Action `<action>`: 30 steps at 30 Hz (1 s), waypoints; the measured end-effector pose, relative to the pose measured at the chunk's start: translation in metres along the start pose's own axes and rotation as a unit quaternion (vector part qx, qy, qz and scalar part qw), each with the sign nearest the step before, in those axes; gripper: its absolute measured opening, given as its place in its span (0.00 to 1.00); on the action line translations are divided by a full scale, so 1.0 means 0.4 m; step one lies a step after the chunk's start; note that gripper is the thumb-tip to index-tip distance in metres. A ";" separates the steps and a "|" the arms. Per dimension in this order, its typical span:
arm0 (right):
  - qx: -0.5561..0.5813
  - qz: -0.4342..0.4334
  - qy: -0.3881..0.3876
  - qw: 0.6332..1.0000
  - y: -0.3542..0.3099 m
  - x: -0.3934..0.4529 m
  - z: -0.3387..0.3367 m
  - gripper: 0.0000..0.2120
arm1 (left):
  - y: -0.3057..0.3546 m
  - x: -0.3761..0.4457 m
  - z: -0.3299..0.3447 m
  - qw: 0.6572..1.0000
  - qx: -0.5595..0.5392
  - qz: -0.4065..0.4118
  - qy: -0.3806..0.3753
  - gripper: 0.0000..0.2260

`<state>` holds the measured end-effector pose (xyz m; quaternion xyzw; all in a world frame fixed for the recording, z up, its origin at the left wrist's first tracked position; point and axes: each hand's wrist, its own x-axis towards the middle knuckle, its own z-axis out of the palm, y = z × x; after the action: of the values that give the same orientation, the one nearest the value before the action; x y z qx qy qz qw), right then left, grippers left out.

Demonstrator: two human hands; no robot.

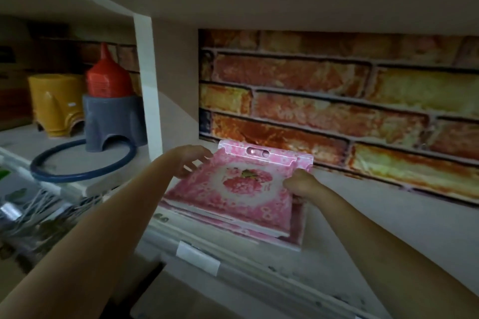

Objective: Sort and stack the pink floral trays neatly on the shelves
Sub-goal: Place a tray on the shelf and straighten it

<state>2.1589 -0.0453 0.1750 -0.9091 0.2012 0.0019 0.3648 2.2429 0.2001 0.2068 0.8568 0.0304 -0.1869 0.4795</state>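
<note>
A stack of pink floral trays (241,189) lies on the white shelf (363,212) in front of a brick-patterned back wall. The top tray shows a red flower in its middle and a handle slot at its far end. My left hand (193,158) rests on the top tray's left rim, fingers spread over the edge. My right hand (302,185) grips the right rim with fingers curled around it. The lower trays stick out at the front and right of the stack.
A white upright post (147,80) divides the shelf. In the left bay stand yellow stools (55,103), a grey stool (111,122) with a red cone on top, and a blue ring (80,160). Packaged goods (31,215) lie at lower left.
</note>
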 end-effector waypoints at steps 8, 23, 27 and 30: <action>0.141 0.017 -0.024 0.990 -0.040 0.006 0.041 0.07 | -0.029 0.116 0.040 0.990 0.085 0.068 0.095 0.22; 0.152 0.005 0.004 0.988 -0.018 -0.065 0.005 0.12 | 0.031 0.035 0.151 0.963 0.239 0.078 0.098 0.24; 0.135 -0.007 0.041 0.990 0.049 -0.142 -0.081 0.06 | 0.094 -0.030 0.256 0.963 0.230 0.126 0.060 0.18; 0.138 0.018 0.067 0.988 0.132 -0.209 -0.165 0.06 | 0.138 -0.108 0.382 0.949 0.267 0.163 0.045 0.22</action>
<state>2.0532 -0.0930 0.2011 -0.8446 0.2399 -0.0803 0.4719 2.1712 0.0485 0.1948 0.9543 -0.1393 -0.0688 0.2551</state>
